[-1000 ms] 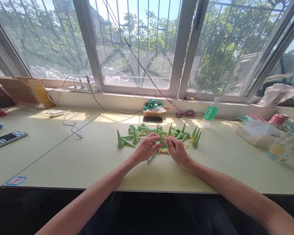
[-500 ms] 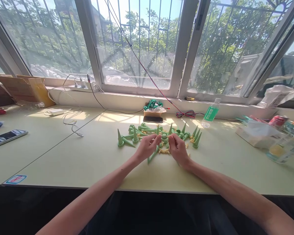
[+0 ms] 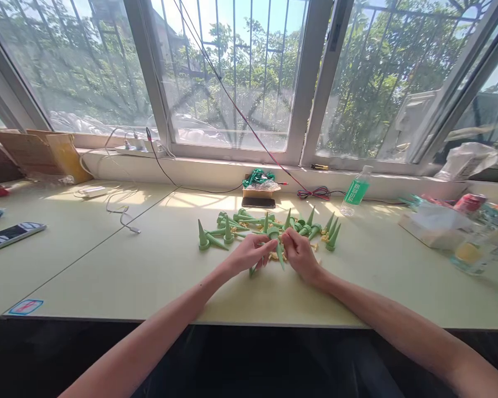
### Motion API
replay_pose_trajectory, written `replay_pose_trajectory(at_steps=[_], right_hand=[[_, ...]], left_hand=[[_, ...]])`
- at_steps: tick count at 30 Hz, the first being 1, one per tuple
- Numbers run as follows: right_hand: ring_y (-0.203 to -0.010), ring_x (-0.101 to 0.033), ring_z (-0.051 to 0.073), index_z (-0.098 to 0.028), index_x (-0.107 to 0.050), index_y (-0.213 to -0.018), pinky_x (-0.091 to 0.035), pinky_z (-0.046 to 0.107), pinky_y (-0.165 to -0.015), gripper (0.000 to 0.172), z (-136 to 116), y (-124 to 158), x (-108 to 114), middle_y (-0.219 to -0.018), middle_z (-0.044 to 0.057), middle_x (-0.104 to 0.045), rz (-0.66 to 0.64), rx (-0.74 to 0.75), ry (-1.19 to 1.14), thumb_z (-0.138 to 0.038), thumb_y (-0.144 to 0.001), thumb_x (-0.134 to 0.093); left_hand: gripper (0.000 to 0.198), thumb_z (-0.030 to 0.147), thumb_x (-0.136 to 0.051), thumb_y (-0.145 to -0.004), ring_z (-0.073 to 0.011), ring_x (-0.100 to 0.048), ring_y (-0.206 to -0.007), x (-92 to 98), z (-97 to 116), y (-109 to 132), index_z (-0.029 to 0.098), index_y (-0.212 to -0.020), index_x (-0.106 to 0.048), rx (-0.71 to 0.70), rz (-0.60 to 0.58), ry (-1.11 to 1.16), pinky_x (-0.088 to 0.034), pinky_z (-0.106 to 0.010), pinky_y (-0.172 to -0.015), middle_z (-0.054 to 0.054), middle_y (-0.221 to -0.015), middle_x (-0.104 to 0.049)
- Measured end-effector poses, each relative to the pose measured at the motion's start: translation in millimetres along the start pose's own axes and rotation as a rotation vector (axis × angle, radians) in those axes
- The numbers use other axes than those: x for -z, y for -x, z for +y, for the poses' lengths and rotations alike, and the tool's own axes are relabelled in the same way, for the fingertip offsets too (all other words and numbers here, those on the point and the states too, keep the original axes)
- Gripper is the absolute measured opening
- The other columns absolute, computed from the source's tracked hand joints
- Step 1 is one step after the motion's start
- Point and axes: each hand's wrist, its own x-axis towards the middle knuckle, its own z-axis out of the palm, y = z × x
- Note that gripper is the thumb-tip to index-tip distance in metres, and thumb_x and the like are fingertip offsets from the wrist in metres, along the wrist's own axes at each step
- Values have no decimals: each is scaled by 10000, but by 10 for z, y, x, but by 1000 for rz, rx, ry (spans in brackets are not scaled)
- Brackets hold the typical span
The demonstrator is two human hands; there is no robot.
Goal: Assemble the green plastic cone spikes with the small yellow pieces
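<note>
the person's left hand [image 3: 252, 253] grasps a green spike [image 3: 279, 256] between thumb and fingers, its capped end up and its tip slanting down toward the near side, over the middle of the counter [image 3: 149, 276]. the right hand [image 3: 300, 253] is clenched just to the right of the cap, fingertips close to it; whether they pinch something small cannot be told.

on the far side of the hands lies a loose pile of green spikes [image 3: 257, 220], some on their sides, with small yellow pieces [image 3: 314, 247] scattered among and near them. a spike stands upright [image 3: 203, 237] at the left end. farther off are a dark phone [image 3: 259, 203] and, to the right, a green-labelled bottle [image 3: 356, 192].
</note>
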Motion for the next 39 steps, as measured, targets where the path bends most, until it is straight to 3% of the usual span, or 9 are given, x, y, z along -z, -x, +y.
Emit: replay_pose_trajectory(at_steps=[4, 8, 20, 25, 29, 39], right_hand=[[-486, -322, 101, -216, -362, -674, -265, 241, -472, 390, -4, 4, -2, -544, -50, -377, -26, -28, -29, -434, -997, -387], [-482, -336, 101, -217, -366, -673, -274, 242, -464, 407, -3, 8, -6, -538, -46, -384, -49, -51, -86, -459, -1000, -376], [-394, -263, 71, -222, -367, -660, -246, 226, -366, 457, 2, 7, -40, -504, -80, -298, -95, -186, -441, -568, -948, -444], [-401, -251, 66, -222, -371, -678, -235, 217, -364, 439, -12, 16, -64, -512, -86, -287, -102, -198, -505, -556, -944, -471], [-416, -257, 68, -222, -360, -682, -244, 218, -380, 442, 20, 26, -77, -520, -84, -293, -104, -179, -460, -560, -946, -468], [-457, -297, 89, -215, -379, -662, -261, 238, -431, 442, 6, 17, -27, -528, -61, -335, -89, -126, -255, -536, -959, -446]], left_hand=[[347, 477, -625, -857, -80, -475, -500, -33, 18, 8, 133, -900, -641, -153, 121, -120, -371, -179, -443, 20, -631, -524], [262, 391, -645, -853, -75, -497, -608, -43, -8, -17, 137, -794, -634, -309, 219, -275, -435, -171, -521, -6, -796, -509], [167, 275, -594, -894, -81, -473, -629, -47, 24, 6, 154, -802, -663, -428, 216, -400, -435, -160, -525, -20, -819, -536], [166, 285, -590, -889, -80, -479, -539, -71, -29, -15, 148, -842, -670, -333, 216, -248, -434, -177, -496, 9, -663, -524], [273, 368, -567, -911, -70, -446, -406, -79, -46, -14, 131, -797, -639, -204, 127, -59, -362, -182, -407, 42, -512, -456], [410, 511, -632, -855, -74, -453, -362, -22, 24, 6, 106, -791, -621, -72, -50, 200, -315, -189, -378, 24, -465, -524]])
